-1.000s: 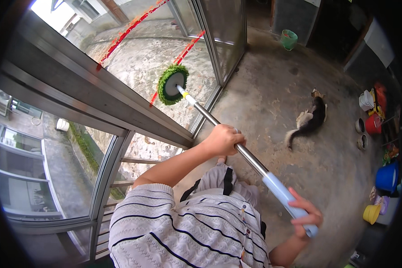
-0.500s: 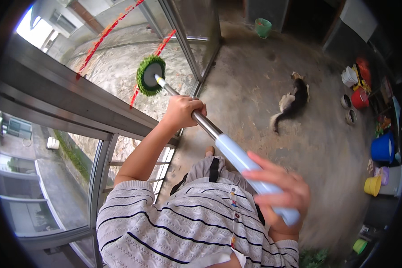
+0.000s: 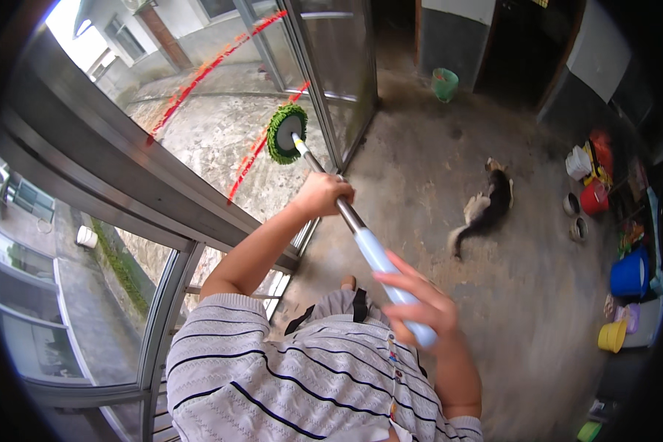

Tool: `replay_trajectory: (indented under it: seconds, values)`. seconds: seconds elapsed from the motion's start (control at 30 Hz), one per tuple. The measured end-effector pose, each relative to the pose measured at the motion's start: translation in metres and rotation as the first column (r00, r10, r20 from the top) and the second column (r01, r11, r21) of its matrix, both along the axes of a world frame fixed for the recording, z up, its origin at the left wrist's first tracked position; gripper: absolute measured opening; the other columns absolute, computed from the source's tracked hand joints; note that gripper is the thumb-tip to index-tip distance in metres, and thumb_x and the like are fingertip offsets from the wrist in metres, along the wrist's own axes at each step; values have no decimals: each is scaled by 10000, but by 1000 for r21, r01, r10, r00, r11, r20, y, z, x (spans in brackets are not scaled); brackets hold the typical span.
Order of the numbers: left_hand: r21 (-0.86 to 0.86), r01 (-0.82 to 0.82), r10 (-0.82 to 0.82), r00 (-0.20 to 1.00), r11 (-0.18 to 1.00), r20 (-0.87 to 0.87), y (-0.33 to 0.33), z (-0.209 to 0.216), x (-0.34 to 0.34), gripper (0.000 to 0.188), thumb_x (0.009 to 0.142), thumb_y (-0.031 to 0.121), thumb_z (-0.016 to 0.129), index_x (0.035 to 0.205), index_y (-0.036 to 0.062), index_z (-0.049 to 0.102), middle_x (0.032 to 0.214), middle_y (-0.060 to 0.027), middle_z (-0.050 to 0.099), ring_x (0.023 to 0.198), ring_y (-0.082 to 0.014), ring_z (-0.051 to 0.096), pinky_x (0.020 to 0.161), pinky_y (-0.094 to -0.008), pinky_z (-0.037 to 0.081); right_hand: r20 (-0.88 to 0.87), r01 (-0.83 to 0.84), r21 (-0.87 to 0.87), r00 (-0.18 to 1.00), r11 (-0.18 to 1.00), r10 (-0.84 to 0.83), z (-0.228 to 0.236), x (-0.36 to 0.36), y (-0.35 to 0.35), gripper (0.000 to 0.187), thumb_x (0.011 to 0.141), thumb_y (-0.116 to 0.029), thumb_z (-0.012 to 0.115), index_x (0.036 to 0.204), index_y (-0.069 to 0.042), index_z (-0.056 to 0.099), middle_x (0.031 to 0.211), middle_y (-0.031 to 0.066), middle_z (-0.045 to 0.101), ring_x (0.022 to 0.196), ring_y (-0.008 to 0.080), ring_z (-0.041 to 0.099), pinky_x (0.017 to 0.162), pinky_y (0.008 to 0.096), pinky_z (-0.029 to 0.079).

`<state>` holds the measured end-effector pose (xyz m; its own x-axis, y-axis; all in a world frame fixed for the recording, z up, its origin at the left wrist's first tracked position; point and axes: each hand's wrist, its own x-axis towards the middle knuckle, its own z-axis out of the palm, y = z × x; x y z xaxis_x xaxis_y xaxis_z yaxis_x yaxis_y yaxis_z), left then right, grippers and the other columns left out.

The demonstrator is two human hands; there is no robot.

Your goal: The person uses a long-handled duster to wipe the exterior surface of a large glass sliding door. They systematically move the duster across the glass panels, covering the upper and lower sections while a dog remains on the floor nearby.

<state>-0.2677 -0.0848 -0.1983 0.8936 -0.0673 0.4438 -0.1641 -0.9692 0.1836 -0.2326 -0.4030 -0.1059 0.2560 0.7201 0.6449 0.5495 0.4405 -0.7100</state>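
A mop with a round green shaggy head (image 3: 286,134), a metal pole and a light blue handle (image 3: 379,257) slants across my front. My left hand (image 3: 324,195) is closed round the metal pole, a little below the head. Lower down, my right hand (image 3: 422,300) lies loosely round the blue handle near its end, its fingers partly stretched and blurred. The mop head is in front of the large window pane (image 3: 214,110), close to the red tape strips (image 3: 248,168). Whether it touches the glass I cannot tell.
On the concrete floor to the right lies a dog (image 3: 490,200). A green bin (image 3: 444,85) stands farther off. Along the right are a red bucket (image 3: 594,197), a blue bucket (image 3: 629,273) and a yellow tub (image 3: 612,336). The metal window frame (image 3: 125,184) runs along my left.
The mop head has moved right and slightly down in view, and my left hand with it. My right hand has shifted left and slightly up with the handle, which now stands steeper.
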Motion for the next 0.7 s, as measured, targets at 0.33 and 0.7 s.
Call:
replay_trajectory:
  seconds: [0.33,0.7]
  values:
    - [194,-62,-17,924,979,381,-61,97,-13,305,713,85,645,515,127,417,502,5,454,438,-175,489,421,-303,420,207,-93,-90,972,992,109,61,-8,-84,97,766,-182,703,782,-134,621,975,149,676,1051,453,597,800,463,557]
    - [259,-64,-25,946,964,324,-45,83,9,277,767,149,658,556,124,481,544,-12,491,493,-205,529,453,-338,441,97,-97,116,992,988,86,18,6,-63,205,659,-80,737,820,-103,612,1096,115,658,1155,461,525,943,441,497]
